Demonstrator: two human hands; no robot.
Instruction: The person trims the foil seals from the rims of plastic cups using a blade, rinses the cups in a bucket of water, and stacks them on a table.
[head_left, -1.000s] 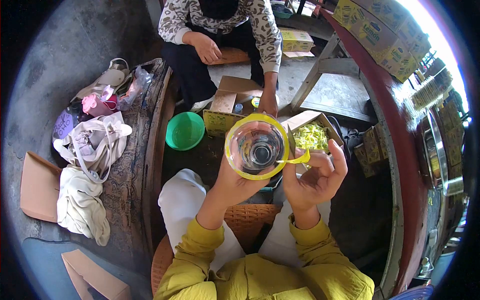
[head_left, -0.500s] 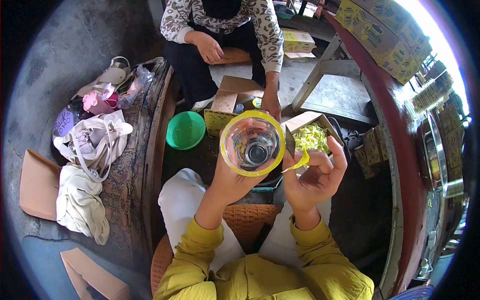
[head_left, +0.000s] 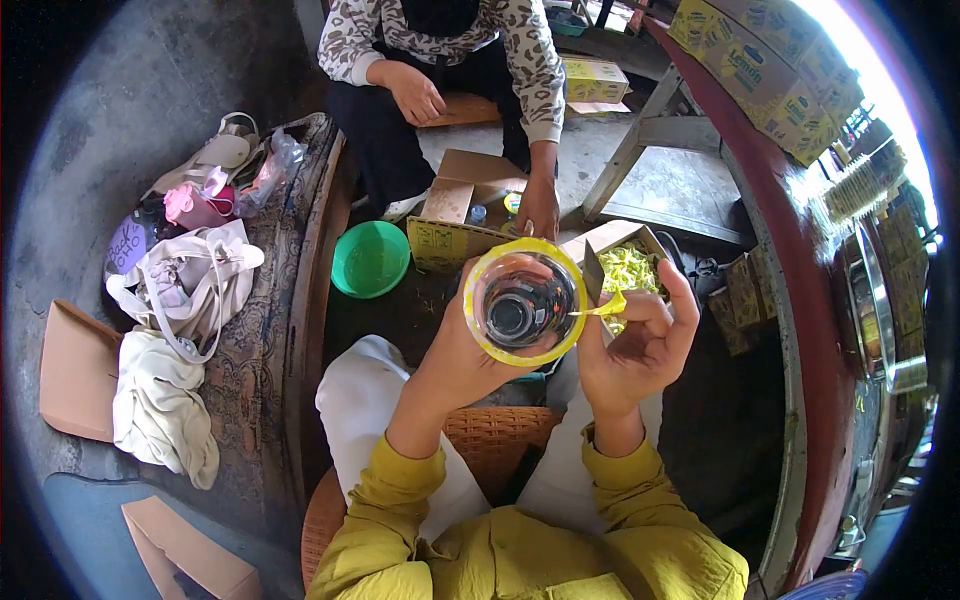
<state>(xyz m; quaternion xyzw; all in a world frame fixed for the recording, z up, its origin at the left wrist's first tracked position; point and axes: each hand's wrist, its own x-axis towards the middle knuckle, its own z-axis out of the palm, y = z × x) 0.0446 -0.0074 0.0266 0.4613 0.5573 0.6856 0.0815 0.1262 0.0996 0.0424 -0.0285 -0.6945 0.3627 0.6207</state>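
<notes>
My left hand (head_left: 450,345) is wrapped round a clear plastic cup (head_left: 512,315), its open mouth turned up toward me. A yellow band (head_left: 487,345) runs round the cup's rim. My right hand (head_left: 632,362) is closed at the cup's right side on a knife, whose flat dark blade (head_left: 593,274) sticks up beside the rim; the handle is hidden in the hand. From the rim a thin yellow strip (head_left: 606,307) curls over my right thumb and fingers.
Behind the cup, a box of yellow shavings (head_left: 628,270) stands right of an open carton (head_left: 452,243). A co-worker's hand (head_left: 540,208) reaches down by that carton. A green basin (head_left: 371,260) sits left, beside a bench with bags (head_left: 205,275). A red-edged table (head_left: 780,330) stands right.
The cup and my left hand have shifted right and slightly down. My right hand and the blade have moved a little right, and the yellow strip now lies more level.
</notes>
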